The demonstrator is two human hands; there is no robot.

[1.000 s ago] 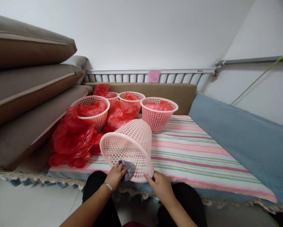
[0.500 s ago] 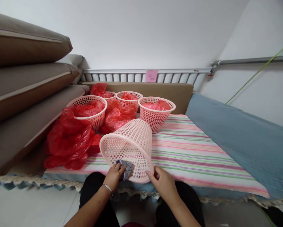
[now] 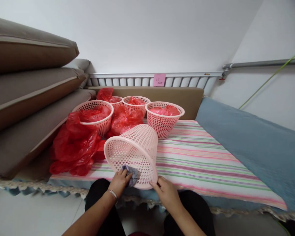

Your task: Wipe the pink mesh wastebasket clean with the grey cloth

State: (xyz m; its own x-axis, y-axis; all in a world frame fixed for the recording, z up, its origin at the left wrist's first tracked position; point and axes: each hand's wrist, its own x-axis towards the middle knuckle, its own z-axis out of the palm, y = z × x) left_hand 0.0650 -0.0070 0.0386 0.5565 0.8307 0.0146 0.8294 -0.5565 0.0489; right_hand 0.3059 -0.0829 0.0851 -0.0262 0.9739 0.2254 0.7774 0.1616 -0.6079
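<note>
A pink perforated plastic basket [image 3: 137, 144] lies tipped on its side on the striped bed sheet [image 3: 206, 157], its mouth toward me. My left hand [image 3: 119, 183], a bangle on its wrist, is closed on a grey cloth [image 3: 132, 173] pressed against the inside of the basket's rim. On the right, my right hand [image 3: 165, 193] grips the lower edge of that rim, thumb and fingers pinched on it.
Behind stand three upright pink baskets [image 3: 164, 119] lined with red plastic bags, and loose red bags [image 3: 73, 144] lie at the left. Brown cushions [image 3: 26, 98] are stacked at far left. A blue blanket [image 3: 255, 144] covers the right side. A metal rail [image 3: 186, 77] runs along the wall.
The basket and both hands stay almost in place; the left hand with the cloth shifts slightly along the rim. The view wobbles a little.
</note>
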